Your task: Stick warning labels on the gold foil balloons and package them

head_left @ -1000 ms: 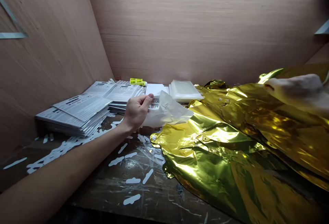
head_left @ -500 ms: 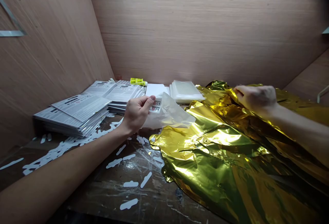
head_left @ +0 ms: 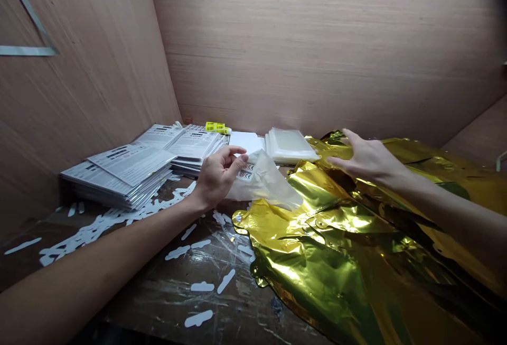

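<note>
My left hand (head_left: pixel 219 173) is near the middle, its thumb at the edge of a translucent plastic bag (head_left: pixel 273 184); small printed labels (head_left: pixel 246 171) show beside the thumb. Whether its fingers pinch the bag or the labels is hard to make out. On the right, my right hand (head_left: pixel 362 156) is spread, thumb and fingers apart, with nothing between them. It hovers over crumpled gold foil (head_left: pixel 309 260), which covers the right side of the table. The bag's right end lies against the foil.
Stacks of printed packets (head_left: pixel 130 168) stand at the left. Behind my left hand are white cards (head_left: pixel 243 140), yellow labels (head_left: pixel 216 127) and a pile of clear bags (head_left: pixel 291 144). White paper strips (head_left: pixel 91 231) litter the table (head_left: pixel 154 297). Wooden panels (head_left: pixel 297 44) rise behind and at the left.
My right hand has opened, let go of the foil and moved left. The fingers of my left hand have loosened a little around the bag. The view has shifted slightly.
</note>
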Demonstrator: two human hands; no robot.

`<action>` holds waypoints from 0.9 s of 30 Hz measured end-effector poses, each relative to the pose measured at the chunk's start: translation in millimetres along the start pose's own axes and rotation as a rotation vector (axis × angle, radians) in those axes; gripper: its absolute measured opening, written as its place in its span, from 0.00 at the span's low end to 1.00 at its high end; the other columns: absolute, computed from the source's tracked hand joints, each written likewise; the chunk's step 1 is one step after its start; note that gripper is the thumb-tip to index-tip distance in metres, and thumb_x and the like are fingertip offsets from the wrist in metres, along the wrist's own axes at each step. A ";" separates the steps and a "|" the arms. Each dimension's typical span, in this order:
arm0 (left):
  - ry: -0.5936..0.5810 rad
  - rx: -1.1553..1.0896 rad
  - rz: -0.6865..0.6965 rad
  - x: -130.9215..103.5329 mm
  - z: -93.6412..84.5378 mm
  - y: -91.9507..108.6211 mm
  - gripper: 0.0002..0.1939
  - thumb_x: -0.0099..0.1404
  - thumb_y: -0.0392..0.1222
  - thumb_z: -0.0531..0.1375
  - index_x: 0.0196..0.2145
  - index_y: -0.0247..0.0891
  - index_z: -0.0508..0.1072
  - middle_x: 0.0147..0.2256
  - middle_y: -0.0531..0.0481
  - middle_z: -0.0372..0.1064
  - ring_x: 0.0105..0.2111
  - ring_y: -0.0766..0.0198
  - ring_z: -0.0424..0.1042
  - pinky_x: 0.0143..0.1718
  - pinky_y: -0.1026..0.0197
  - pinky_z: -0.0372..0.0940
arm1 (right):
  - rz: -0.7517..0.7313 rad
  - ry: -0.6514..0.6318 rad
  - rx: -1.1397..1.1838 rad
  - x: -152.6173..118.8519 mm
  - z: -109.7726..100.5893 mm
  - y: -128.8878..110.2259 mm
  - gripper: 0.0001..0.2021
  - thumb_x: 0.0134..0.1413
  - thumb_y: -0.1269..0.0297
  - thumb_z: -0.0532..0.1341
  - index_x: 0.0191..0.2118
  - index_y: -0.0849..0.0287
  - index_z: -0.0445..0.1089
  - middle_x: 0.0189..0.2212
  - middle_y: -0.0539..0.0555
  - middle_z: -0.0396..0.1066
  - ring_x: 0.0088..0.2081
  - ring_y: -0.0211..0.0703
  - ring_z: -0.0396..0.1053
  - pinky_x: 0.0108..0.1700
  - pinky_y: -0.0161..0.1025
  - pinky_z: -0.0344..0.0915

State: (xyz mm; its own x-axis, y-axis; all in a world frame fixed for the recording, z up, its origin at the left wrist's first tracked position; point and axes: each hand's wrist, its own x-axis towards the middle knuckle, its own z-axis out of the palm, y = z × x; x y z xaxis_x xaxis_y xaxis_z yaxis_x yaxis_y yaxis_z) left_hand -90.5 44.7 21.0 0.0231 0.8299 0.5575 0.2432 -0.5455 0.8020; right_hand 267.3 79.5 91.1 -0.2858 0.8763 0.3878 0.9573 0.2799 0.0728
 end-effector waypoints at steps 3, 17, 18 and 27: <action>-0.011 0.021 0.026 -1.8 0.5 3.2 0.21 0.69 0.55 0.63 0.49 0.35 0.74 0.32 0.48 0.75 0.32 0.61 0.75 0.33 0.62 0.69 | -0.196 0.053 0.348 -7.0 -22.0 -58.3 0.34 0.68 0.48 0.58 0.71 0.61 0.55 0.63 0.65 0.68 0.60 0.57 0.69 0.58 0.50 0.63; -0.079 0.266 0.555 -22.6 4.8 36.7 0.24 0.62 0.49 0.72 0.52 0.40 0.73 0.38 0.49 0.80 0.34 0.64 0.79 0.39 0.63 0.72 | -0.412 0.262 0.669 -39.4 -22.1 -130.1 0.04 0.64 0.68 0.64 0.42 0.57 0.77 0.33 0.49 0.80 0.30 0.37 0.74 0.36 0.35 0.66; -0.090 0.249 0.573 -22.8 5.8 39.5 0.23 0.61 0.47 0.73 0.51 0.39 0.74 0.38 0.49 0.80 0.34 0.64 0.79 0.38 0.63 0.72 | -0.433 0.276 0.671 -40.1 -25.5 -127.7 0.03 0.64 0.68 0.64 0.41 0.57 0.77 0.32 0.48 0.79 0.29 0.36 0.72 0.35 0.34 0.65; -0.168 0.163 0.475 -25.9 10.5 54.1 0.01 0.68 0.35 0.66 0.36 0.36 0.78 0.32 0.52 0.78 0.32 0.68 0.75 0.36 0.65 0.69 | -0.521 0.199 0.497 -38.4 -40.1 -120.3 0.10 0.69 0.67 0.59 0.35 0.61 0.74 0.26 0.49 0.70 0.27 0.37 0.63 0.32 0.38 0.58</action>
State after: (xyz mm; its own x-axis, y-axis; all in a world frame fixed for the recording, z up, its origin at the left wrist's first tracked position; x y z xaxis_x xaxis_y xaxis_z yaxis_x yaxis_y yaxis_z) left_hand -67.7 -5.1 47.6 0.3193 0.5104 0.7984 0.3151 -0.8518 0.4185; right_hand 164.9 -3.5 104.3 -0.6385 0.5074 0.5786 0.5534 0.8252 -0.1130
